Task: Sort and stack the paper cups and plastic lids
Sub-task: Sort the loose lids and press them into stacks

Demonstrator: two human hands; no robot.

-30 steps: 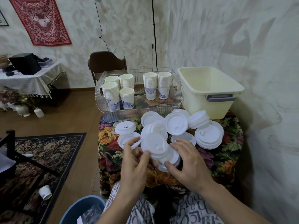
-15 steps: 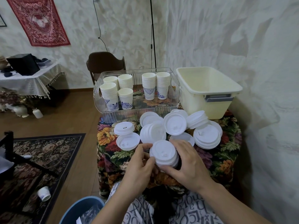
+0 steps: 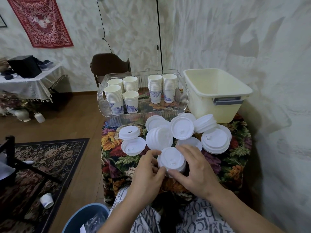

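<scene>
step: squaring up a lid stack (image 3: 171,161) at the near edge of the worktop (image 3: 239,158), both hands wrapped around it

left hand (image 3: 148,174): grasping the stack's left side, thumb and fingertips curled on the rim

right hand (image 3: 193,169): grasping the right side, fingers over the far rim, thumb on the near one

how i'd do it: squeeze lightly from both sides and let the rims click into each other. these lids look thin, so too much pinch probably just bends them

check: top lid sits dome up with the sip tab showing. i'd guess the rest face the same way, can't see the lower ones

loose lids (image 3: 182,127): piled just behind the stack, some leaning on each other. one lies upside down (image 3: 133,146) to the left, flip it before adding

cups (image 3: 114,96): already in stacks in the clear tray (image 3: 182,91) at the back

bin (image 3: 217,95): cream, right of the tray, nothing visible in it. maybe where finished lids go, dunno

watch out: stack sits near the worktop's edge, easy to knock off
</scene>
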